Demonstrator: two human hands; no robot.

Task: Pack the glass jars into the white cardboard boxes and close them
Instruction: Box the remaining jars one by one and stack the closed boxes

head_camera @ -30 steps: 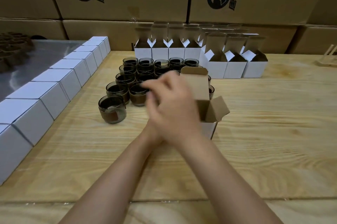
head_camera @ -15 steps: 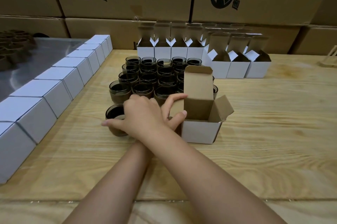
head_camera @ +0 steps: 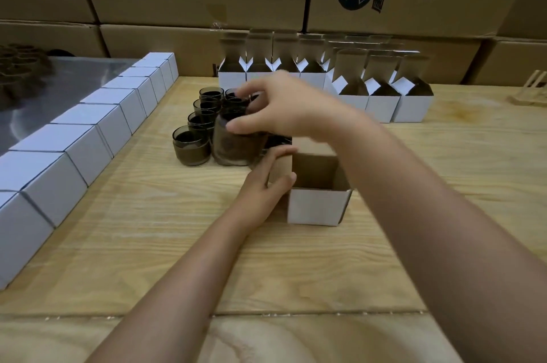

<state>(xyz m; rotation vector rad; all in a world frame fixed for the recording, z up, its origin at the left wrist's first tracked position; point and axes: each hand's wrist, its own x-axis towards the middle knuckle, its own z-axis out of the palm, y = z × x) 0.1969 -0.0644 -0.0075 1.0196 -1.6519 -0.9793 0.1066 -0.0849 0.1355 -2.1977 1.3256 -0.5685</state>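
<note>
The right hand (head_camera: 284, 105) grips a glass jar (head_camera: 233, 143) from above, just left of the open white box (head_camera: 315, 207) on the table (head_camera: 148, 229), while the left hand (head_camera: 263, 188) pinches the box's left flap

One smoky glass jar (head_camera: 233, 142), kinda blurry, is just left of the open white box (head_camera: 316, 206). The other jars (head_camera: 204, 114) cluster behind.

Clustered jars (head_camera: 204, 123) crowd beside the open box (head_camera: 316, 208).
</note>
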